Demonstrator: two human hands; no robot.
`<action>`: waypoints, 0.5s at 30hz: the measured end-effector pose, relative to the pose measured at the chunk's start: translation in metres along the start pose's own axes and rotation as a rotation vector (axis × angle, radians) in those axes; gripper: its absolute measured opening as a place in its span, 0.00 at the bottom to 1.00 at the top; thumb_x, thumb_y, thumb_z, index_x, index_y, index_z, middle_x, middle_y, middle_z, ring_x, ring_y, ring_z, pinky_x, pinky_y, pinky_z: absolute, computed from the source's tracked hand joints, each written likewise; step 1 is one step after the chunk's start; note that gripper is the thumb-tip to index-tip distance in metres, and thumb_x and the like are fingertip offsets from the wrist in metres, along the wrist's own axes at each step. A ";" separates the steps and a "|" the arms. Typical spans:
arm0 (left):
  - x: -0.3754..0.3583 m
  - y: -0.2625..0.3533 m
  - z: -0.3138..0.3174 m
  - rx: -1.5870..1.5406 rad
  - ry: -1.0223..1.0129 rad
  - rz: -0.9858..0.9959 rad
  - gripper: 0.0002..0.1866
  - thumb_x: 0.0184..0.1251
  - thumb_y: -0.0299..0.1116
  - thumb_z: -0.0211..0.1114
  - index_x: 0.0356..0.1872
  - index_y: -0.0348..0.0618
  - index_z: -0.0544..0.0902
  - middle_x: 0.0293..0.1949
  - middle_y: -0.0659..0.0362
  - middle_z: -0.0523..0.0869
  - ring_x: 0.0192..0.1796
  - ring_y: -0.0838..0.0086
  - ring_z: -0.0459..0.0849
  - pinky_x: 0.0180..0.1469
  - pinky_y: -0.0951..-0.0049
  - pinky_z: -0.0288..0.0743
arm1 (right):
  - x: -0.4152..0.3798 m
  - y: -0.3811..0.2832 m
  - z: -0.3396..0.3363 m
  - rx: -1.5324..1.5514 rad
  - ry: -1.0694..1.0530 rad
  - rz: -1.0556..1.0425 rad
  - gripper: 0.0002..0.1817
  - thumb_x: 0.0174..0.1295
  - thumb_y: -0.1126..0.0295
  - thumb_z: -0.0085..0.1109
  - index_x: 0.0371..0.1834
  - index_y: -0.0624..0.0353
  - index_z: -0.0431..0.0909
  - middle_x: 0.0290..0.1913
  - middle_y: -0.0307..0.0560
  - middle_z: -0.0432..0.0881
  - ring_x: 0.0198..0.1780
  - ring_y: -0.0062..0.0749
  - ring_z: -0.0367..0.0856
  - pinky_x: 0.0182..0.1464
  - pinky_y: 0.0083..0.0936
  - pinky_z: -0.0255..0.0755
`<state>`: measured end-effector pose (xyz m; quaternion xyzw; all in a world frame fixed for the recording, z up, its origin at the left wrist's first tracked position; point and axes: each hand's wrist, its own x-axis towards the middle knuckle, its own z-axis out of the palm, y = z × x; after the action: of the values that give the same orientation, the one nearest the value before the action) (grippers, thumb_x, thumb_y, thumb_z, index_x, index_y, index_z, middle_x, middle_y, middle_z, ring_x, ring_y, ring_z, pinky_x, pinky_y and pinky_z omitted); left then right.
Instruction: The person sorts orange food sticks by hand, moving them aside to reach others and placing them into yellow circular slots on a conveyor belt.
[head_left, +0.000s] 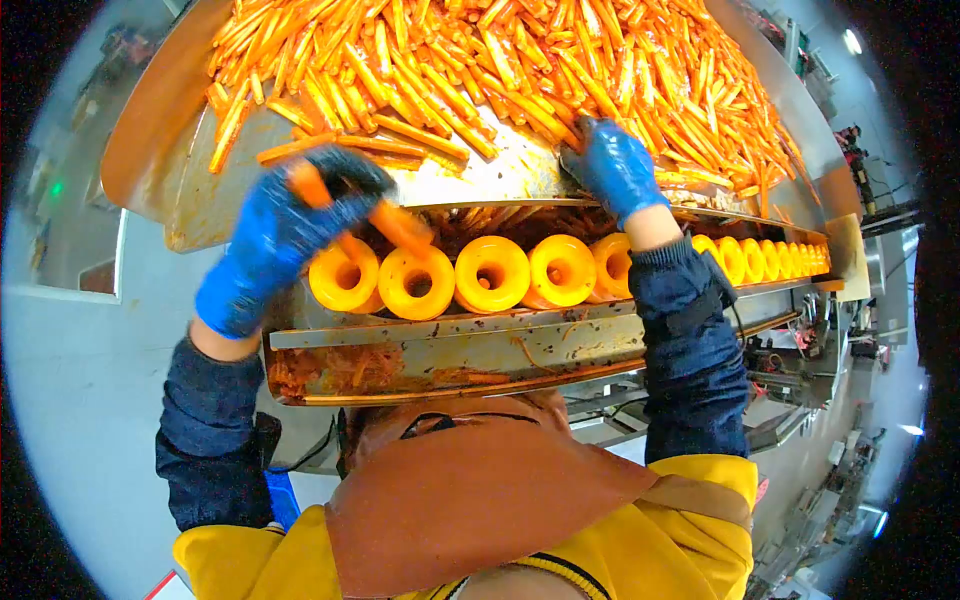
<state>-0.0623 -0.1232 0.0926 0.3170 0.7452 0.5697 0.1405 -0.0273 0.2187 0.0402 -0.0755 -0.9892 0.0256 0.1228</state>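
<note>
Over yellow cups: left hand gripping orange sticks; right hand grip unclear.

Sticks: heaped on the sloped tray, behind the row of rings. Rings: side by side, left to right, before the tray's edge. Trough: below the rings. Left hand: over the leftmost rings. Right hand: on the heap, right of centre.

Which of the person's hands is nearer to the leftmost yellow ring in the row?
Left. The left hand, holding an orange stick, is right above the leftmost yellow ring. The right hand is far along the row, at the stick pile.
</note>
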 end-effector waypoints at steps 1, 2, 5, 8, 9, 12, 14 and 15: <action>-0.003 -0.007 0.010 0.106 -0.092 0.013 0.08 0.58 0.26 0.67 0.39 0.38 0.83 0.38 0.58 0.85 0.42 0.74 0.81 0.48 0.73 0.74 | 0.008 -0.003 0.002 -0.069 -0.121 0.020 0.16 0.56 0.62 0.56 0.43 0.60 0.79 0.42 0.60 0.82 0.44 0.53 0.82 0.46 0.43 0.76; -0.007 -0.017 0.021 0.150 -0.154 0.048 0.09 0.57 0.25 0.67 0.39 0.38 0.83 0.38 0.57 0.85 0.42 0.73 0.81 0.48 0.73 0.74 | 0.014 -0.009 0.000 -0.050 -0.148 0.057 0.15 0.55 0.65 0.53 0.43 0.59 0.79 0.43 0.62 0.81 0.46 0.54 0.82 0.48 0.44 0.76; -0.014 -0.033 0.047 0.143 -0.230 0.058 0.10 0.56 0.23 0.67 0.40 0.38 0.83 0.38 0.54 0.85 0.42 0.71 0.82 0.49 0.72 0.74 | 0.023 -0.019 -0.009 -0.021 -0.229 0.089 0.17 0.55 0.63 0.52 0.44 0.61 0.79 0.44 0.63 0.81 0.46 0.54 0.82 0.49 0.45 0.75; -0.020 -0.032 0.042 0.052 0.045 -0.042 0.11 0.59 0.26 0.67 0.43 0.38 0.83 0.39 0.58 0.85 0.43 0.75 0.81 0.49 0.74 0.75 | 0.022 0.001 -0.024 0.094 -0.345 0.075 0.21 0.57 0.57 0.51 0.39 0.66 0.79 0.41 0.65 0.81 0.45 0.54 0.81 0.48 0.43 0.74; -0.023 -0.029 0.034 0.053 0.048 -0.042 0.11 0.59 0.26 0.67 0.43 0.38 0.83 0.39 0.58 0.85 0.43 0.75 0.81 0.49 0.74 0.75 | 0.021 0.014 -0.026 0.202 -0.403 0.152 0.22 0.57 0.55 0.51 0.37 0.67 0.79 0.39 0.66 0.81 0.44 0.54 0.81 0.46 0.42 0.74; -0.033 -0.025 0.016 -0.199 0.120 -0.274 0.12 0.63 0.28 0.64 0.47 0.37 0.81 0.42 0.62 0.84 0.43 0.80 0.79 0.48 0.78 0.74 | 0.000 0.060 -0.013 0.522 -0.172 0.250 0.24 0.56 0.53 0.54 0.38 0.67 0.80 0.32 0.62 0.82 0.37 0.46 0.82 0.41 0.39 0.72; -0.038 -0.047 0.026 -0.232 0.058 -0.271 0.12 0.63 0.28 0.65 0.47 0.38 0.81 0.42 0.61 0.84 0.43 0.80 0.79 0.48 0.78 0.74 | -0.023 0.049 -0.030 0.588 -0.017 0.297 0.20 0.56 0.57 0.57 0.40 0.65 0.81 0.32 0.58 0.83 0.36 0.43 0.83 0.41 0.35 0.74; -0.041 -0.055 0.031 -0.267 -0.009 -0.263 0.13 0.62 0.28 0.65 0.47 0.38 0.81 0.42 0.61 0.84 0.43 0.80 0.79 0.49 0.78 0.74 | -0.032 0.049 -0.031 0.589 0.059 0.254 0.18 0.56 0.60 0.58 0.41 0.64 0.81 0.32 0.55 0.84 0.36 0.40 0.83 0.41 0.33 0.75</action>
<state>-0.0307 -0.1338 0.0251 0.1978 0.6974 0.6388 0.2578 0.0177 0.2632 0.0595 -0.1603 -0.9180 0.3236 0.1641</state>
